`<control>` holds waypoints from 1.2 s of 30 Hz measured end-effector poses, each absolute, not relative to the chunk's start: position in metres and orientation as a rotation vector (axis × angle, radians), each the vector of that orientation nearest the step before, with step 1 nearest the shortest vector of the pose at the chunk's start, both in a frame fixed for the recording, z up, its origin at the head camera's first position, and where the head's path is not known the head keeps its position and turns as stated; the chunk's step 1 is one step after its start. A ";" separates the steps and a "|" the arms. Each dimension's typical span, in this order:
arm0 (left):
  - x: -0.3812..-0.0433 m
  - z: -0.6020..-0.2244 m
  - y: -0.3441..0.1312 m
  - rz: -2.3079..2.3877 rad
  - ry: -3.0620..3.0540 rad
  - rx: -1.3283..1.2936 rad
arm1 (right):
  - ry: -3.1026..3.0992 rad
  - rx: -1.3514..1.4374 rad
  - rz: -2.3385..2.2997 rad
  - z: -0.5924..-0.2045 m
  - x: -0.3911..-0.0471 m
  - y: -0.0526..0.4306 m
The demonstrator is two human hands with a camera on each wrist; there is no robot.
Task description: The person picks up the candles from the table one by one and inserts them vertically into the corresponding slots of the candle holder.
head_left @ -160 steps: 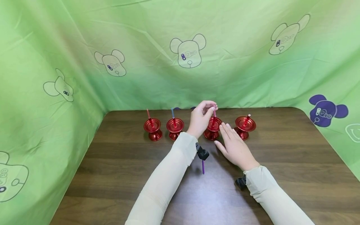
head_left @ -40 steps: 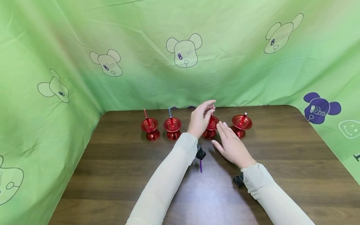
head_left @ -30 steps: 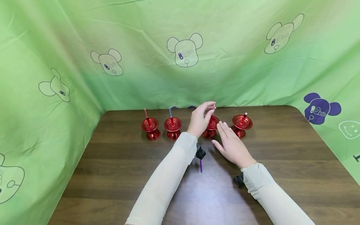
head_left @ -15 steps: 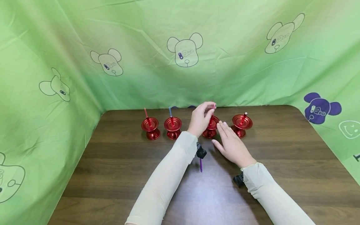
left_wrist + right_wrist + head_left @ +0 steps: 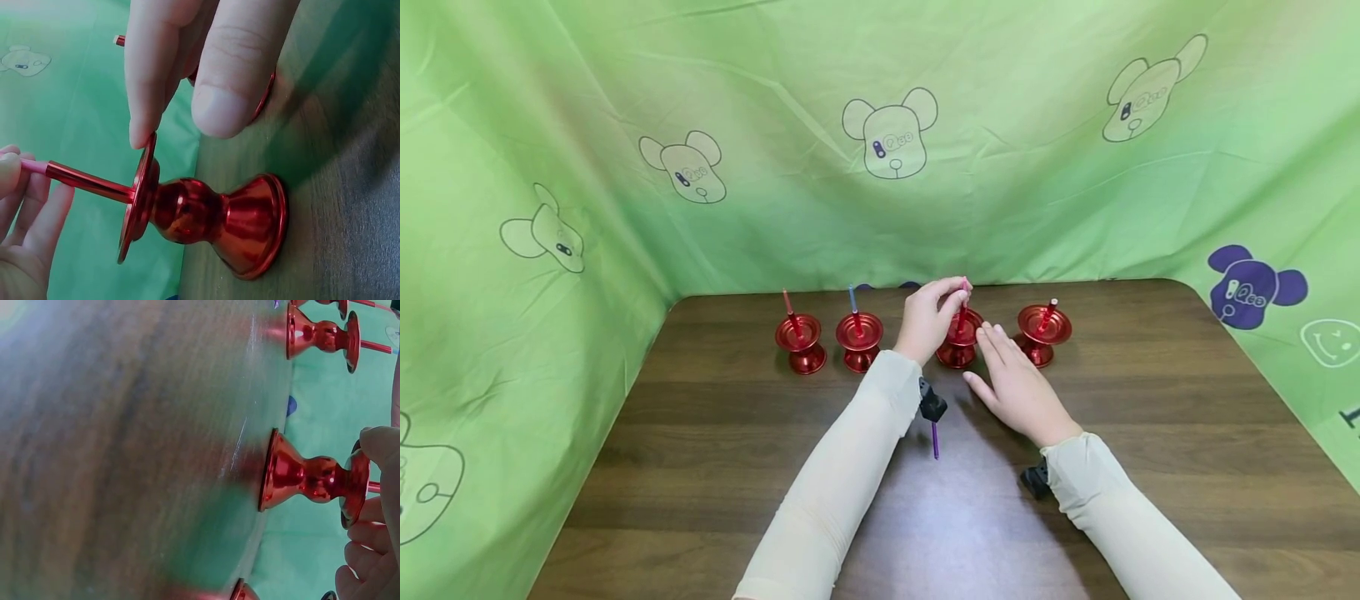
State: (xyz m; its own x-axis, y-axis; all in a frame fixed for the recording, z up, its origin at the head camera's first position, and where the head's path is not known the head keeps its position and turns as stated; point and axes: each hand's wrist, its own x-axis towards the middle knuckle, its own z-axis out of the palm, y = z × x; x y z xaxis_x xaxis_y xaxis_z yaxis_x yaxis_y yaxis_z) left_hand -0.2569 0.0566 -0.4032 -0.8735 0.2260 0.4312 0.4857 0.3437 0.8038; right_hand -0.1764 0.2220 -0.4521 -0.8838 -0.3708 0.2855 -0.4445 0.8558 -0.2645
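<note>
Mid-frame: left hand (image 5: pixel 927 323) pinches pink candle (image 5: pixel 34 165) upright atop tube (image 5: pixel 90 182) of red candlestick (image 5: pixel 187 212); right hand (image 5: pixel 1021 392), fingers straight, touches rim (image 5: pixel 122 253).

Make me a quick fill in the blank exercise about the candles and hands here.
The red candle holders number ____.
The left hand pinches a ____ candle.
The hand touching a holder's dish is the ____ one.
The loose candle lying on the table is ____.
Missing words: four; pink; right; purple.

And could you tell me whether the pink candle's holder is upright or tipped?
Upright: in the head view, the holder stands base down, its dish facing up.
</note>
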 end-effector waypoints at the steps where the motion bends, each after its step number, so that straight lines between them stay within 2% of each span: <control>1: -0.257 -0.403 0.056 -1.518 -2.375 -0.637 | -2.806 0.625 0.479 -0.452 -0.176 0.222; 21: -0.253 -0.408 0.063 -1.427 -2.392 -0.649 | -2.806 0.620 0.488 -0.452 -0.174 0.225; 36: -0.252 -0.410 0.069 -1.629 -2.341 -0.657 | -2.780 0.633 0.483 -0.450 -0.174 0.223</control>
